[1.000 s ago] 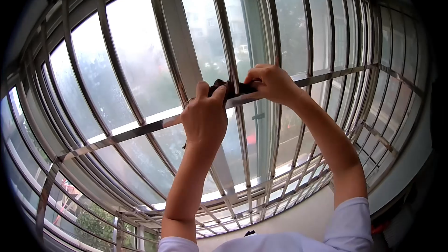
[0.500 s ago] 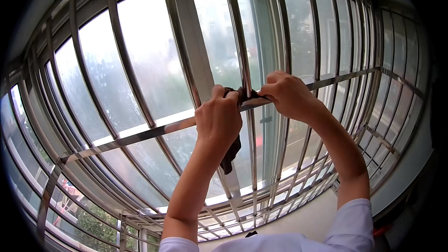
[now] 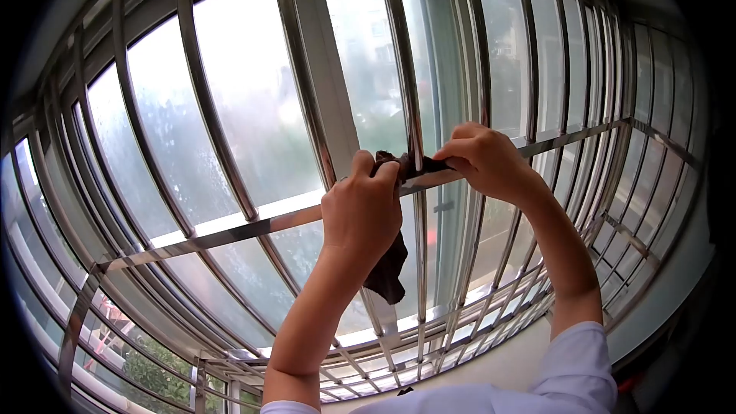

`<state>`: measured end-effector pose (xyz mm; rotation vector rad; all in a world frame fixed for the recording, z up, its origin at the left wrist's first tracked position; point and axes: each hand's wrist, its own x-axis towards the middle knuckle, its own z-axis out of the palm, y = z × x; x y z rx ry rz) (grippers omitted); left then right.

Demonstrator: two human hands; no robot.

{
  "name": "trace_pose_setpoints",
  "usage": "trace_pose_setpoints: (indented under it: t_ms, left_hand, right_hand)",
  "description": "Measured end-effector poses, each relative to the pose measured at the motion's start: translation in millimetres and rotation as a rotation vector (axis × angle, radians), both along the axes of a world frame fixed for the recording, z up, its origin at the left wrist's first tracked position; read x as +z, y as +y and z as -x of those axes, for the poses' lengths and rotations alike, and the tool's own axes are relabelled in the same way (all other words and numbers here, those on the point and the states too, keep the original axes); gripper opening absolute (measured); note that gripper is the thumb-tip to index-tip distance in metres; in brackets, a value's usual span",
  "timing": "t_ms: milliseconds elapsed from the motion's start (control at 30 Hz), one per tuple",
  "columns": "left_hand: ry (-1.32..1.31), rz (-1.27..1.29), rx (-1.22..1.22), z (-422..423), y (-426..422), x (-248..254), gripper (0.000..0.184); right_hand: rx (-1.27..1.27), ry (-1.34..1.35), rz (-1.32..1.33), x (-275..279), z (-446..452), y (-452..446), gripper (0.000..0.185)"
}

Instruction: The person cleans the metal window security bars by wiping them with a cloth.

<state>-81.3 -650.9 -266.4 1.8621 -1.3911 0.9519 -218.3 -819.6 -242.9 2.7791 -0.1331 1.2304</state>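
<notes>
A dark brown cloth (image 3: 389, 270) is wrapped at a vertical metal bar (image 3: 407, 69), just above the flat horizontal rail (image 3: 291, 218). My left hand (image 3: 361, 203) is closed on the cloth to the left of that bar, and a loose length hangs down below the rail. To the right of the bar, my right hand (image 3: 488, 162) pinches the other end of the cloth between thumb and fingers, pulled out in a narrow strip. Part of the cloth behind my left fingers is hidden.
Shiny upright bars form a window cage in front of fogged glass panes (image 3: 253, 92). A lower grille of bars (image 3: 452, 345) curves beneath my arms. Side bars (image 3: 667, 84) close the right end. Green foliage (image 3: 157, 374) shows outside at lower left.
My right hand has shifted slightly right and down, with the cloth strip stretched longer. The hanging part of the cloth is lower and shows more. The view has turned slightly.
</notes>
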Motion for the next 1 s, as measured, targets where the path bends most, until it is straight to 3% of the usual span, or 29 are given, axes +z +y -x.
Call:
trace_pose_setpoints:
  t_ms: [67, 133, 267, 333, 433, 533, 600, 667, 733, 833, 900, 967, 1000]
  left_hand:
    - [0.064, 0.094, -0.067, -9.5, 6.3, 1.7, 0.014]
    - [0.076, 0.269, -0.097, -8.9, 18.0, 5.9, 0.013]
    - [-0.080, 0.501, -0.155, 4.4, 21.5, 16.4, 0.016]
    - [-0.094, 0.511, -0.197, 20.6, 7.4, 21.1, 0.014]
    - [-0.236, 0.495, -0.197, 37.6, -24.0, 28.6, 0.016]
    - [-0.293, 0.508, -0.136, 51.5, -58.1, 39.3, 0.013]
    - [-0.266, 0.465, -0.109, 54.7, -75.8, 40.6, 0.012]
    - [-0.108, 0.362, -0.028, 56.2, -90.6, 39.7, 0.017]
    - [-0.024, 0.318, -0.043, 55.1, -101.0, 38.8, 0.018]
    - [0.216, 0.285, -0.227, 52.7, -110.8, 39.7, 0.019]
    - [0.183, 0.355, -0.262, 49.1, -121.4, 37.9, 0.019]
    - [0.150, 0.428, -0.291, 42.2, -133.1, 36.2, 0.020]
    - [0.449, 0.432, -0.502, 39.1, -139.1, 36.8, 0.021]
  right_hand:
    - [0.016, -0.023, -0.020, 0.6, -0.9, -12.2, 0.010]
    - [0.060, -0.450, 0.127, 5.7, 1.6, -26.1, 0.015]
    - [0.139, -0.735, -0.019, 10.0, 27.3, -49.7, 0.016]
    - [0.145, -0.730, -0.163, 5.0, 37.5, -61.3, 0.017]
    - [0.084, -0.545, -0.335, -2.8, 38.3, -86.3, 0.019]
    - [0.267, -0.319, -0.484, -7.5, 33.8, -102.4, 0.024]
    - [0.456, -0.174, -0.743, -6.8, 30.9, -110.3, 0.026]
    - [0.569, -0.129, -0.852, -7.6, 30.4, -116.8, 0.027]
    - [0.529, -0.095, -0.928, -2.9, 34.3, -103.9, 0.029]
    - [0.625, -0.065, -0.869, -3.1, 27.8, -119.5, 0.030]
    - [0.471, 0.076, -0.785, 1.9, 29.5, -121.8, 0.030]
    - [0.497, 0.105, -0.858, 4.2, 26.4, -118.8, 0.029]
    - [0.518, 0.131, -0.930, 5.2, 25.1, -118.0, 0.028]
